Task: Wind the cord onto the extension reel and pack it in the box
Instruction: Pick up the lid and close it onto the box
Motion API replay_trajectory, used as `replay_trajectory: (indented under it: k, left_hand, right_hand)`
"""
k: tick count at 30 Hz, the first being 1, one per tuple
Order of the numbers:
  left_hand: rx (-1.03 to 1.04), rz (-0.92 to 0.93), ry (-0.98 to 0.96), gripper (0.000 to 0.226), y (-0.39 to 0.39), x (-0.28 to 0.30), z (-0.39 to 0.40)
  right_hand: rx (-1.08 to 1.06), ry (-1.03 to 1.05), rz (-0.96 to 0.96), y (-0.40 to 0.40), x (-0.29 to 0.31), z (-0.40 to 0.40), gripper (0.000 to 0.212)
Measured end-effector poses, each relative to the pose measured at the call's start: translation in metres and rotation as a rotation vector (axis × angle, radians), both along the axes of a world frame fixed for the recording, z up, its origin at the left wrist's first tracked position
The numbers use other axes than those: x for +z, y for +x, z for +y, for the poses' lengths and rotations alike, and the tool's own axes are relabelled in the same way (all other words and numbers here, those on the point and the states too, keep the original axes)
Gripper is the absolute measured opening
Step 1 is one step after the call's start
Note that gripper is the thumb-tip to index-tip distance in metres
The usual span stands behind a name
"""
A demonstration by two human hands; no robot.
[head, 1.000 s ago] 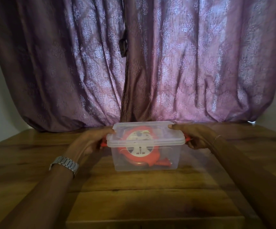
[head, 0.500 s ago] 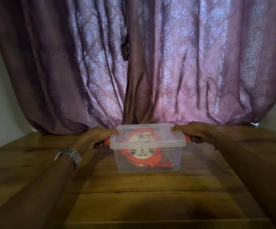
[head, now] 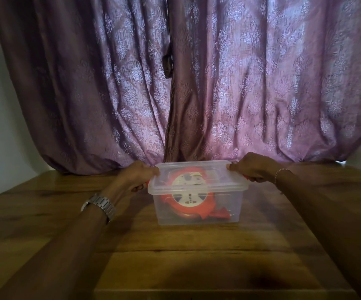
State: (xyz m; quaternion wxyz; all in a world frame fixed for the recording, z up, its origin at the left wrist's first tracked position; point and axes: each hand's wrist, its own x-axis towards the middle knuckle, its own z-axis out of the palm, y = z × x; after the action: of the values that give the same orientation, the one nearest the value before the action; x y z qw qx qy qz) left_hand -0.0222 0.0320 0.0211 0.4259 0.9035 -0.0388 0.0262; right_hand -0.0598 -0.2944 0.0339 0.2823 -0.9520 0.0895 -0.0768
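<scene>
A clear plastic box (head: pixel 229 210) stands on the wooden table with its clear lid (head: pixel 218 172) on top. Inside it lies the orange extension reel (head: pixel 189 197) with a white socket face, and an orange plug (head: pixel 221 214) rests at the box's bottom right. My left hand (head: pixel 137 176) grips the box's left end, thumb on the lid, fingers curled under an orange side clip. My right hand (head: pixel 254 167) grips the right end the same way, over the other orange clip (head: pixel 246 178).
Purple patterned curtains (head: pixel 196 83) hang right behind the box, down to the table's far edge. The wooden table (head: pixel 175 256) stretches toward me, with its near edge at the bottom of the view. A pale wall shows at far left.
The view has tilted up a little, so the box sits lower in frame. Both hands keep their hold on the box ends; the box has not visibly shifted on the table.
</scene>
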Motion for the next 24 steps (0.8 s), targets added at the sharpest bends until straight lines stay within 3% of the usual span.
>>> replay_trajectory:
  k: [5, 10, 15, 24]
  left_hand:
    - [0.022, -0.053, -0.045, 0.036, -0.006, -0.006, -0.002]
    - [0.008, -0.103, -0.131, 0.039, -0.013, -0.011, 0.009]
    - [0.086, -0.163, -0.229, 0.04, -0.024, -0.016, 0.037]
    - [0.295, -0.192, -0.178, 0.039, -0.052, -0.016, 0.16]
  right_hand:
    - [-0.071, -0.193, -0.232, -0.005, -0.011, 0.008, 0.049]
    - [-0.046, -0.284, -0.278, -0.01, -0.008, 0.023, 0.041]
    - [0.068, -0.216, -0.252, 0.003, -0.008, 0.055, 0.028]
    - [0.228, -0.01, -0.356, 0.059, -0.01, 0.182, 0.018]
